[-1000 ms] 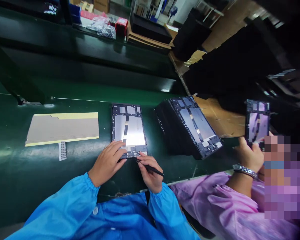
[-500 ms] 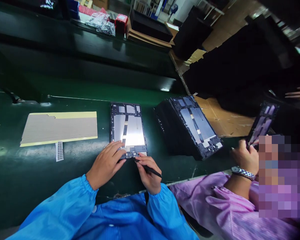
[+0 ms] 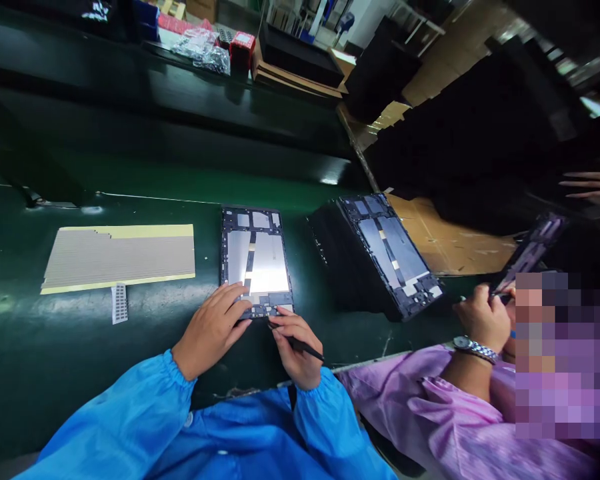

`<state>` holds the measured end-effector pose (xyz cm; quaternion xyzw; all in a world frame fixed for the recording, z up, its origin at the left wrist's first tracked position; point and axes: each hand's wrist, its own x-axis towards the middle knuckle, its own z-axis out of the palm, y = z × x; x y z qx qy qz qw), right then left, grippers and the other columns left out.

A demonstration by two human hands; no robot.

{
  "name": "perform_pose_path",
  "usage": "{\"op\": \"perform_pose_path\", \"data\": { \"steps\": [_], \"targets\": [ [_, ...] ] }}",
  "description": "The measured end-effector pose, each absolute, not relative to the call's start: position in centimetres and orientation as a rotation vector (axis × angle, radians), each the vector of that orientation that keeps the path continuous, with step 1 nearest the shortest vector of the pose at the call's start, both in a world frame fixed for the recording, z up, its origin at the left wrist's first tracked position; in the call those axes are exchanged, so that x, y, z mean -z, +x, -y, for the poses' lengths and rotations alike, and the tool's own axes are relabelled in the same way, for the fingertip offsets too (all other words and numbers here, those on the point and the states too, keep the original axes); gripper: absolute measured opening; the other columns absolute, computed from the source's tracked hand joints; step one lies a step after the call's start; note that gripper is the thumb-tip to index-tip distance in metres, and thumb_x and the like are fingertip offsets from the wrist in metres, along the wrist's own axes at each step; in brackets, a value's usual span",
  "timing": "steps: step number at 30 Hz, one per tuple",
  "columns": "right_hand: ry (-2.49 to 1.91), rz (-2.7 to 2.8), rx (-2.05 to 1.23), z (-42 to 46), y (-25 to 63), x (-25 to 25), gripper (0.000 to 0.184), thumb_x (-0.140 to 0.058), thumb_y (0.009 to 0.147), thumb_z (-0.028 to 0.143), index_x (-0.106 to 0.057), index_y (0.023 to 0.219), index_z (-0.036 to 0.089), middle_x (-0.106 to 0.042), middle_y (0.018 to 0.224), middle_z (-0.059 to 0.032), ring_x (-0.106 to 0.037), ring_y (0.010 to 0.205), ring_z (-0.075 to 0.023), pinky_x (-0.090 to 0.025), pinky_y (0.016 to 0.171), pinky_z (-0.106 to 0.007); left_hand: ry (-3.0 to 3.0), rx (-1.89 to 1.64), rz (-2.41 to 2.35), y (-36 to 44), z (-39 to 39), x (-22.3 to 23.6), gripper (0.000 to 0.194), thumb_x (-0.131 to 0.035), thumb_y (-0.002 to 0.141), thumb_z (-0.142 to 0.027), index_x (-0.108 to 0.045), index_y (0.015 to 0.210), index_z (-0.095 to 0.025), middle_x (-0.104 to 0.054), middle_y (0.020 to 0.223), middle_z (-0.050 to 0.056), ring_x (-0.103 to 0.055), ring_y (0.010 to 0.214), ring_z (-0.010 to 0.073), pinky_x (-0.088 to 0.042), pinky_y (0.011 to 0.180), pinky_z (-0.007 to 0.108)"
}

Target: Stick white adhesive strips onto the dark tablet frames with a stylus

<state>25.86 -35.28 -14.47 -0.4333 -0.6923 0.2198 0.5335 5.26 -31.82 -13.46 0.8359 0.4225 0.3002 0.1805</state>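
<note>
In front of me lies an opened tablet [image 3: 273,260], its silvery inside facing up, with a dark flex cable running down its middle. My left hand [image 3: 215,327] rests on its lower left corner, fingers stretched out flat and thumb at the bottom edge. My right hand [image 3: 300,350] is closed around slim black tweezers [image 3: 305,348], whose tip reaches the tablet's bottom edge near small parts there. What the tip touches is too small to make out. Left of the tablet is a grey strip sheet [image 3: 125,253] with yellow edges, and a small white label sheet [image 3: 119,304].
To the right stands a leaning stack of similar tablets [image 3: 395,247] beside brown cardboard [image 3: 440,240]. Further right, a co-worker's hand [image 3: 485,320] with a watch holds another tablet. A shelf at the back carries a red box [image 3: 243,45] and plastic bags [image 3: 203,47].
My hands and the tablet stay almost in place, with the tweezers' tip still at the bottom edge. The co-worker's hand has shifted slightly left, and the tablet in it has tilted.
</note>
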Motion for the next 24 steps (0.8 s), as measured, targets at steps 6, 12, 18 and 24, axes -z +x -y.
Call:
{"op": "perform_pose_path", "data": {
  "steps": [6,12,18,24],
  "targets": [
    [-1.148,1.450,-0.527,35.3,26.7,13.6,0.007,-0.069,0.089,0.018,-0.070,0.093,0.024,-0.079,0.086,-0.0061,-0.077,0.085,-0.0256,-0.065,0.082,-0.048,2.418,-0.892,-1.252,4.9,33.4,11.4,0.025,-0.060,0.093,-0.022,-0.059,0.118,-0.019,-0.060,0.139,0.014,-0.056,0.132,0.0289,-0.052,0.109,0.049],
    [-1.327,1.465,-0.833,27.4,23.1,8.4,0.018,-0.074,0.087,0.035,-0.073,0.099,0.021,-0.078,0.099,-0.0105,-0.075,0.094,-0.0264,-0.064,0.083,-0.041,2.287,-1.066,-1.674,-5.4,32.3,9.0,0.015,-0.053,0.098,-0.022,-0.067,0.106,-0.022,-0.071,0.116,0.008,-0.066,0.111,0.0217,-0.056,0.100,0.042],
    [-0.828,1.640,-1.525,16.9,7.0,9.3,0.030,-0.079,0.078,0.046,-0.067,0.091,0.021,-0.078,0.088,-0.0055,-0.077,0.081,-0.0212,-0.065,0.077,-0.036,2.119,-1.017,-1.997,-16.0,27.8,12.9,0.013,-0.060,0.093,-0.027,-0.069,0.098,-0.020,-0.071,0.109,0.010,-0.067,0.104,0.0258,-0.057,0.091,0.046],
    [-0.742,1.607,-1.794,12.6,0.5,14.1,0.038,-0.083,0.072,0.047,-0.058,0.088,0.023,-0.075,0.074,0.0012,-0.075,0.065,-0.0179,-0.065,0.064,-0.033,2.084,-0.941,-1.899,-15.8,27.8,14.6,0.012,-0.058,0.095,-0.023,-0.067,0.103,-0.023,-0.068,0.124,0.007,-0.065,0.116,0.0211,-0.049,0.107,0.046]
  ]
}}
